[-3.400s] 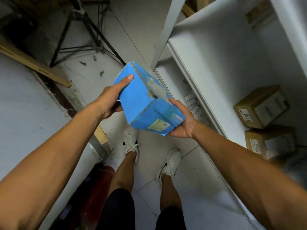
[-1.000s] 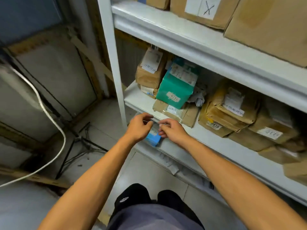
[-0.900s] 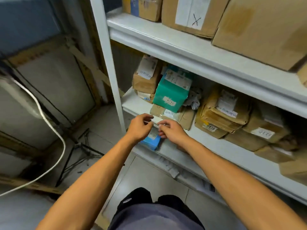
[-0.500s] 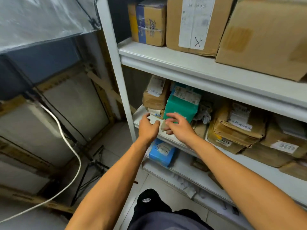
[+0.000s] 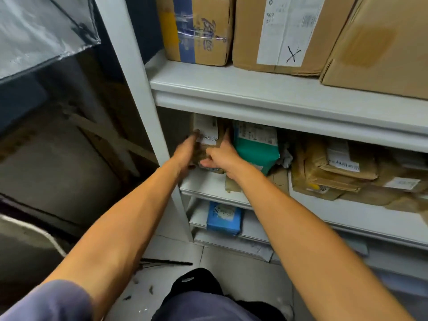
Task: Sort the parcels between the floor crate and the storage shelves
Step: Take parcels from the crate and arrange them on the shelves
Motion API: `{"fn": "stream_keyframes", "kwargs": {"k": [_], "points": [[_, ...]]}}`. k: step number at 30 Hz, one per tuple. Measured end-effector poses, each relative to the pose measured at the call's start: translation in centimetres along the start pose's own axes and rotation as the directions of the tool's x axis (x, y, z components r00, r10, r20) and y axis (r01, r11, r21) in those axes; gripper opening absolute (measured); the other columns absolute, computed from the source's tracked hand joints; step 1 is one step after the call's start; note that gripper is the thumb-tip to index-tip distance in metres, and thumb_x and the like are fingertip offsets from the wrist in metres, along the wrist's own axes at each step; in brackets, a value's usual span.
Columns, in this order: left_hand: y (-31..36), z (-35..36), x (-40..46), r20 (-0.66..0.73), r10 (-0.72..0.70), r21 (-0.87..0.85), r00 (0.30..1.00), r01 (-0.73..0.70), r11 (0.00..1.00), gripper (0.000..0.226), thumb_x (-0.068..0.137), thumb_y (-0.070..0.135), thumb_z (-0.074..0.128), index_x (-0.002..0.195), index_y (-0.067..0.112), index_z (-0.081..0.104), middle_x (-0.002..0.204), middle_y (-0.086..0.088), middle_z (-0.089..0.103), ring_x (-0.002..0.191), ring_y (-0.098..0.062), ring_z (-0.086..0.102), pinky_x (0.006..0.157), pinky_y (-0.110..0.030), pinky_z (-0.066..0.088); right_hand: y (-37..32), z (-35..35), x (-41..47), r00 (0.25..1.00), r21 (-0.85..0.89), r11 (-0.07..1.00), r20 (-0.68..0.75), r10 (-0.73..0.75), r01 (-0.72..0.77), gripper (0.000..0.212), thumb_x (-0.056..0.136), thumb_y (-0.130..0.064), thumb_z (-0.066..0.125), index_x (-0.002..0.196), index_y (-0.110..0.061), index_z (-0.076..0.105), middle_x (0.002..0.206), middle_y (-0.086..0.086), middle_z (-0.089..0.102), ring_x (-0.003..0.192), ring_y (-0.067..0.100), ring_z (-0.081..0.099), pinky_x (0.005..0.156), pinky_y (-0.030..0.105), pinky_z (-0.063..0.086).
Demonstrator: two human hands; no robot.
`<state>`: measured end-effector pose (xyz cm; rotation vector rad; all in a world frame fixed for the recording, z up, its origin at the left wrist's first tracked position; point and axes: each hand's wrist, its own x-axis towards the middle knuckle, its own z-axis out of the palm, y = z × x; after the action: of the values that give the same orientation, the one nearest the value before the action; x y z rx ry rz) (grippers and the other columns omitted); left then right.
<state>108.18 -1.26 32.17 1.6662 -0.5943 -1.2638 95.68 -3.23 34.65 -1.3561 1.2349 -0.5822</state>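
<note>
Parcels are being sorted, and the blue parcel (image 5: 224,218) now lies by itself on the low shelf (image 5: 254,230), near that shelf's left end, with no hand on it. A few seconds ago both hands held this blue parcel up in the air over the floor. One second ago the hands were down at that low shelf, right by it. So the blue parcel looks put away, and that part of the job seems done. Now both hands have gone up to the middle shelf (image 5: 206,186), to a brown parcel (image 5: 206,140) that stands at the left end, right beside the white post (image 5: 139,107). The left hand (image 5: 185,151) is on the brown parcel's left side, and the right hand (image 5: 222,156) is on its right side, so the parcel sits between them. The fingers seem to curl round it, so I think both hands grip it, but the picture is blurry there. A green parcel (image 5: 254,147) stands just beside the brown one, touching the right hand's far side or very close to it. More brown parcels are piled farther right on the same shelf. Big boxes (image 5: 289,31) stand on the top shelf. The floor crate is not in view. The brown parcel looks like the next one to be moved.
</note>
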Motion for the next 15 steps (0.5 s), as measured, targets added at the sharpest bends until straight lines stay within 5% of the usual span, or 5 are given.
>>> {"fn": "stream_keyframes", "kwargs": {"k": [3,7,9,12,15], "points": [[-0.2,0.0,0.8,-0.023,0.026,-0.040,0.999,-0.027,0.999,0.043,0.098,0.044,0.058,0.129,0.014,0.065,0.121,-0.011,0.071,0.106,-0.026,0.068,0.098,-0.039,0.054,0.2,0.2,-0.8,0.999,-0.091,0.996,-0.042,0.000,-0.004,0.109,0.086,0.003,0.067,0.161,-0.035,-0.002,0.153,0.010,0.045,0.122,0.038,0.061,0.091,0.047,0.060],[-2.3,0.6,-0.2,-0.104,0.043,-0.239,0.994,-0.067,0.969,0.039,0.097,0.029,0.063,0.130,0.007,0.063,0.123,-0.014,0.071,0.107,-0.027,0.070,0.100,-0.038,0.055,1.2,-0.1,-2.5,0.976,-0.242,0.960,-0.128,-0.175,0.140,0.091,0.089,-0.009,0.065,0.159,-0.042,0.017,0.143,0.003,0.055,0.093,0.026,0.069,0.067,0.037,0.065],[-4.3,0.9,-1.5,-0.101,0.050,-0.327,0.994,-0.080,0.942,0.046,0.096,0.027,0.064,0.140,0.017,0.054,0.126,-0.013,0.070,0.110,-0.032,0.069,0.096,-0.046,0.057,1.8,-0.4,-3.5,0.951,-0.285,0.939,-0.182,-0.250,0.192,0.082,0.091,-0.018,0.067,0.158,-0.039,0.025,0.136,0.003,0.061,0.100,0.022,0.067,0.078,0.036,0.064],[-6.9,1.0,-3.5,0.000,0.047,-0.434,0.999,-0.043,0.900,0.059,0.094,0.025,0.064,0.148,0.033,0.041,0.128,-0.007,0.068,0.109,-0.033,0.070,0.087,-0.060,0.058,3.3,-0.8,-5.2,0.893,-0.395,0.887,-0.268,-0.361,0.239,0.059,0.093,-0.035,0.066,0.148,-0.033,0.045,0.120,-0.008,0.066,0.093,-0.006,0.054,0.074,-0.002,0.037],[-8.2,0.1,-5.2,0.071,0.029,-0.420,0.997,0.003,0.908,0.074,0.090,0.023,0.067,0.153,0.041,0.034,0.134,-0.008,0.064,0.112,-0.033,0.068,0.090,-0.060,0.057,5.7,-2.0,-6.9,0.874,-0.389,0.893,-0.323,-0.362,0.226,0.046,0.091,-0.047,0.067,0.133,-0.029,0.058,0.084,-0.023,0.065,0.072,-0.014,0.057,0.059,0.000,0.038]]}}
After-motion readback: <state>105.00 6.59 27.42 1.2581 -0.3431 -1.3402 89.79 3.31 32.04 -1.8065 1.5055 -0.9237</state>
